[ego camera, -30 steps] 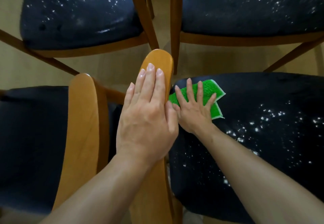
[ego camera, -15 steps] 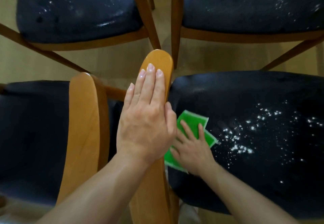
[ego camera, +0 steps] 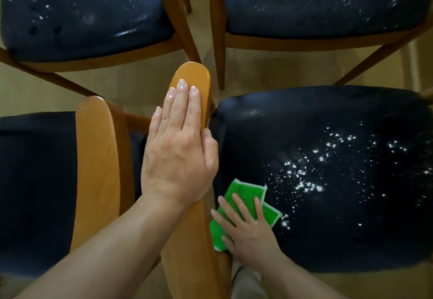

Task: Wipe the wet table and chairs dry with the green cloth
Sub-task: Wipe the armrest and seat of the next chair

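Observation:
The folded green cloth lies on the near left corner of a dark chair seat. My right hand presses flat on the cloth with fingers spread and straight. White water droplets speckle the middle and right of that seat; its left strip looks dark and free of drops. My left hand rests flat, fingers straight, on the wooden armrest of this chair.
A second wooden armrest and dark seat stand at the left. Two more dark seats with droplets, back left and back right, face me across a narrow strip of beige floor.
My right hand has dragged the green cloth from the seat's far left corner back toward me along the left edge. The left hand has stayed on the armrest.

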`<state>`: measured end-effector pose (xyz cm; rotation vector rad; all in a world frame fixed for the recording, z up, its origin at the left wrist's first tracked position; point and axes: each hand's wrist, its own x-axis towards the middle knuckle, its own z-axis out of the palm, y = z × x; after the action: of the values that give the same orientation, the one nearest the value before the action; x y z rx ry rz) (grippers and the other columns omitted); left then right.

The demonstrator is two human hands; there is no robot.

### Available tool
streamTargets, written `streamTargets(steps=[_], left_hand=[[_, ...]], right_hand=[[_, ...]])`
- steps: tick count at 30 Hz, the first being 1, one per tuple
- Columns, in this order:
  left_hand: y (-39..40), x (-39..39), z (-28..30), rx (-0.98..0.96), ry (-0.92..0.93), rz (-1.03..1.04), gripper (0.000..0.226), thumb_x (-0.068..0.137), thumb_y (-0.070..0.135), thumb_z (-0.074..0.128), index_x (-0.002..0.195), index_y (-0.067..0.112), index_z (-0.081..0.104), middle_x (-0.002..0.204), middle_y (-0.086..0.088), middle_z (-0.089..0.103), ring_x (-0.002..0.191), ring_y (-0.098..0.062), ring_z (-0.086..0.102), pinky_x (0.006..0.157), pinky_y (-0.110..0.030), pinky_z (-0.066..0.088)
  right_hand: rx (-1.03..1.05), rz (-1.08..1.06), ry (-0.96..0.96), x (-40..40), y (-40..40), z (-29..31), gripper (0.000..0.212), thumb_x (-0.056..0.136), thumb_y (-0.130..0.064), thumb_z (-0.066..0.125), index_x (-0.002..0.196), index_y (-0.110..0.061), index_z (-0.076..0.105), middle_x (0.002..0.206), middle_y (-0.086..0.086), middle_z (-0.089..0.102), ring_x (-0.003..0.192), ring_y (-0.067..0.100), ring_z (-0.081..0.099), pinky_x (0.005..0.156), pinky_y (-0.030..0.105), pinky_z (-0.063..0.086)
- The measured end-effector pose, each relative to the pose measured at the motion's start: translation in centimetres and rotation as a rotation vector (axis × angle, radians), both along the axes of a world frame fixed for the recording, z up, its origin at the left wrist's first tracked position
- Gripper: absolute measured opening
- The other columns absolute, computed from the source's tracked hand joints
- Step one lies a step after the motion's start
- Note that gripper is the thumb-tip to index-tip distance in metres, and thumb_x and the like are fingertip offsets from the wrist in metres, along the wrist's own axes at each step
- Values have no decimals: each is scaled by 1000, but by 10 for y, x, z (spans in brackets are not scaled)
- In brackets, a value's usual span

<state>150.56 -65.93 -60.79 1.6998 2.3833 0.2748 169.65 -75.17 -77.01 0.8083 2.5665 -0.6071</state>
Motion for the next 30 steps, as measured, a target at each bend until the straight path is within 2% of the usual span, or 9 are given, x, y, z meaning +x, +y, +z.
streamTargets(steps=[5,9,13,19,22,23,25,27,30], left_hand=[[-2,1,-1,16,-10,2,63,94,33,37,151,10,19,158,-9,18,146,-17,9,116,-35,8],[-2,2,-3,36,5,-11,62,95,32,37,151,11,19,158,-8,17,146,-18,10,116,-33,6],[-2,1,-5,51,12,-5,62,95,32,37,151,11,19,158,-8,17,146,-18,10,116,-34,7],[-2,1,-4,29,21,-12,63,95,33,36,151,11,17,159,-9,16,146,-19,9,116,-33,6],[-3,1,-5,28,19,-14,63,95,33,36,151,10,18,159,-9,16,146,-18,9,117,-34,6],[-2,1,-5,28,17,-14,63,95,33,36,151,10,18,159,-9,16,146,-18,9,117,-34,7],[-2,2,-4,35,14,-15,63,95,33,36,151,10,18,158,-9,16,146,-18,9,116,-35,7],[-3,1,-5,52,16,-15,63,95,32,37,151,10,19,158,-9,17,146,-18,9,116,-34,8],[-4,1,-6,71,13,-12,62,95,32,38,151,11,20,158,-8,18,146,-18,11,115,-34,8]], right_hand=[[51,-60,-14,32,61,-10,65,87,-60,29,149,-43,19,158,-6,16,143,25,26,110,59,19],[164,-593,-114,47,185,-26,62,90,-64,3,138,-47,-32,150,-7,-37,143,23,-21,111,59,-9],[123,-830,-128,28,187,-18,67,97,-57,13,150,-30,-17,157,4,-28,145,34,-19,111,64,-5],[-22,-479,-109,14,37,-6,69,96,-57,15,147,-33,-26,154,3,-36,143,36,-23,108,61,-17],[-23,-299,-53,36,13,1,65,93,-55,29,152,-32,15,161,4,14,144,35,16,113,64,10],[-18,-242,-61,42,26,1,64,93,-55,28,152,-33,15,160,1,16,143,32,20,114,62,11],[54,-193,-68,56,68,-8,65,95,-54,16,148,-39,-18,160,-5,-12,147,28,0,114,56,-5],[162,-458,-108,72,126,-22,65,94,-53,7,138,-37,-38,156,-3,-28,145,25,-18,113,53,-7],[124,-882,-125,98,208,-23,65,97,-55,11,148,-32,-20,158,-2,-25,146,27,-17,113,58,-4]])
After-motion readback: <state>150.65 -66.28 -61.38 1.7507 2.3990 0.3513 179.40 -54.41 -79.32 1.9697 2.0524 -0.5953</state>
